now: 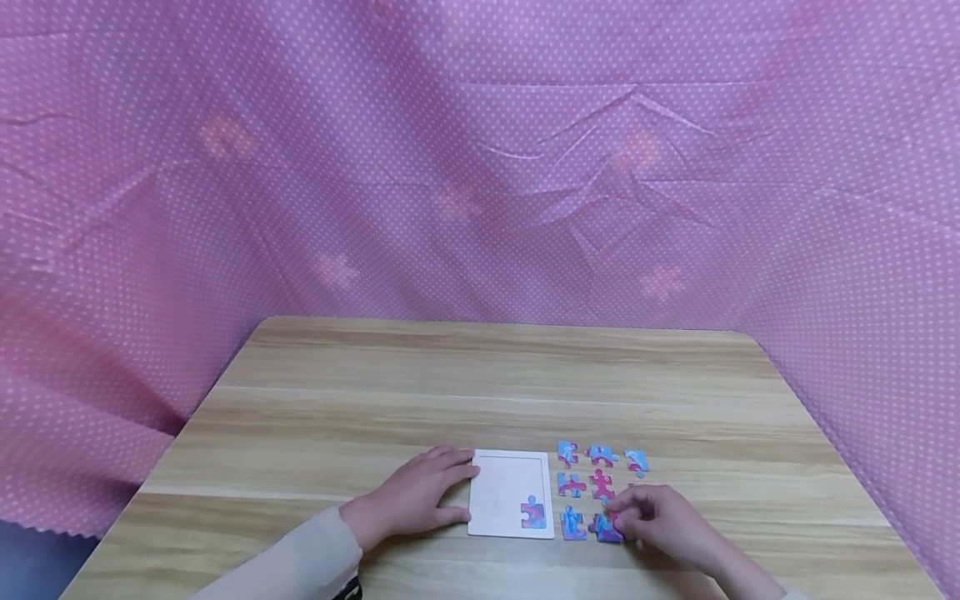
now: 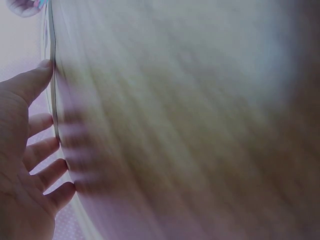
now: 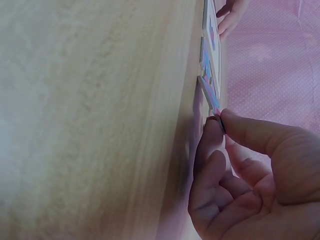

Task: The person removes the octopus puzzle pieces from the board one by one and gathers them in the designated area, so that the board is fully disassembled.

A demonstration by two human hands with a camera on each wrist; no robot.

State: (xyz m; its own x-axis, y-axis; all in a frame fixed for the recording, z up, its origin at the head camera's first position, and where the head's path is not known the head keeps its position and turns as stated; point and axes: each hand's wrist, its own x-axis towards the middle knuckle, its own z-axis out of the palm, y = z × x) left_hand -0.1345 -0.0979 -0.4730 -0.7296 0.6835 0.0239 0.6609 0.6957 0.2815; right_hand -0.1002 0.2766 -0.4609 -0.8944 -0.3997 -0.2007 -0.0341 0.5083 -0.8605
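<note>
A white puzzle tray (image 1: 498, 492) lies on the table, with one purple-and-blue jigsaw piece (image 1: 533, 514) set in its lower right corner. Along the tray's left edge rests my left hand (image 1: 416, 493), its fingers spread and the thumb near the lower corner. My right hand (image 1: 663, 518) pinches a blue-and-pink jigsaw piece (image 1: 606, 528) at its right side between thumb and fingertips. In the right wrist view that pinched piece (image 3: 208, 93) tilts up from the tabletop. Just left of it lies a blue jigsaw piece (image 1: 572, 525).
Several more jigsaw pieces lie in rows right of the tray, among them a red piece (image 1: 601, 483) and a light blue corner piece (image 1: 636, 461). The wood-grain table (image 1: 480, 367) reaches back to a pink dotted curtain (image 1: 480, 208), which also hangs on both sides.
</note>
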